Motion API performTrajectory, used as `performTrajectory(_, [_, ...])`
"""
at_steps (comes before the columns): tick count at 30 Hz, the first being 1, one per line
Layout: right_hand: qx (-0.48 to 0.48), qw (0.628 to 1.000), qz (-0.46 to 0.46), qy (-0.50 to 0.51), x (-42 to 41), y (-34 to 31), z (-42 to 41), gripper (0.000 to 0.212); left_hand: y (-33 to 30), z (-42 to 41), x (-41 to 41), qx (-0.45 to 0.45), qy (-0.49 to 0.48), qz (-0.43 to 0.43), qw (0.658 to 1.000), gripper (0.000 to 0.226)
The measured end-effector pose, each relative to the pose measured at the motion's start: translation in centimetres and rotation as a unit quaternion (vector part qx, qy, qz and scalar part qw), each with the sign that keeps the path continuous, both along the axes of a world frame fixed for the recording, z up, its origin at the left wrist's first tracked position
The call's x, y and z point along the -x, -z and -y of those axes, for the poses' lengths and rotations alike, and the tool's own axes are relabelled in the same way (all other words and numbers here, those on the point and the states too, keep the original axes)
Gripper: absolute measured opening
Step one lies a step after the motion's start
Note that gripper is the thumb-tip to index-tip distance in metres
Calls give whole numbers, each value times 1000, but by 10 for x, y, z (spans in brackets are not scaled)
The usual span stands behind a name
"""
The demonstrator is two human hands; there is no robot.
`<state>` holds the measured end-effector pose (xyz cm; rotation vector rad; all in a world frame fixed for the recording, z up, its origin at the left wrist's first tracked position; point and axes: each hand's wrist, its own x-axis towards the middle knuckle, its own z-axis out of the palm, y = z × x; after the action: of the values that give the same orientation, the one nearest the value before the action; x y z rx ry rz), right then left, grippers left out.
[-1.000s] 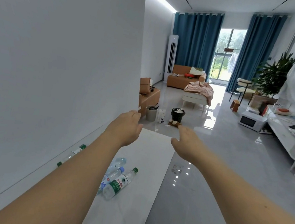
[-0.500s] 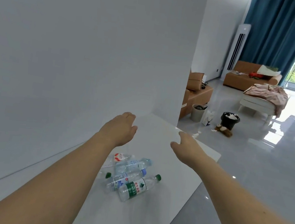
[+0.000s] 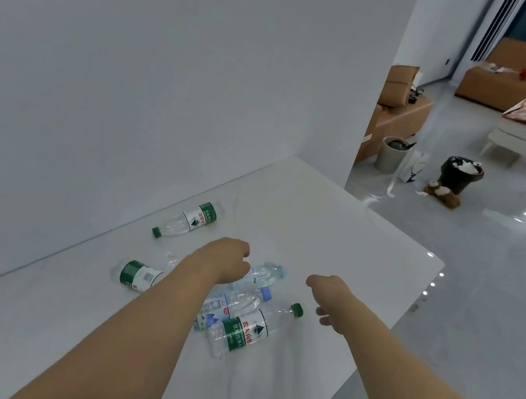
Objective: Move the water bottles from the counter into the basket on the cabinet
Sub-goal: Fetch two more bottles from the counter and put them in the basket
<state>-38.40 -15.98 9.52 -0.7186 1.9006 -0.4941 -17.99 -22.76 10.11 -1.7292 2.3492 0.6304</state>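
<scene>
White counter (image 3: 333, 243): bottles (image 3: 238, 329) clustered mid-surface, far edge bare.

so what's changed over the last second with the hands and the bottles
The view has swung left and down, bringing the white counter and more bottles into sight. Both hands came down toward the pile: the left hand now hovers over the blue-capped bottles, the right hand just beyond the green-capped bottle. Neither has a grip on anything yet. The bottles lie on their sides as before.
</scene>
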Motion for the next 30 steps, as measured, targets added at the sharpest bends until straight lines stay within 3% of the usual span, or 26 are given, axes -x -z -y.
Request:
performTrajectory(3, [-42,999,9,-5,8,29,16,32,31,8,11,-26,-11,6,1000,40])
performTrajectory(7, [-87,996,10,-12,15,60,32,11,60,12,20,-51,-41,12,998,39])
performTrajectory(13, [-162,985,46,-39,-7,96,40,8,77,7,5,-48,-115,-6,992,34])
performTrajectory(20, [-243,953,146,108,-51,109,34,28,89,-11,-32,-48,-188,-12,981,36])
performTrajectory(25, [-239,937,187,173,-56,136,39,29,114,-16,-12,-63,-152,8,986,30])
performTrajectory(30, [-177,952,168,185,-38,169,58,13,139,-7,7,-38,-80,94,992,23])
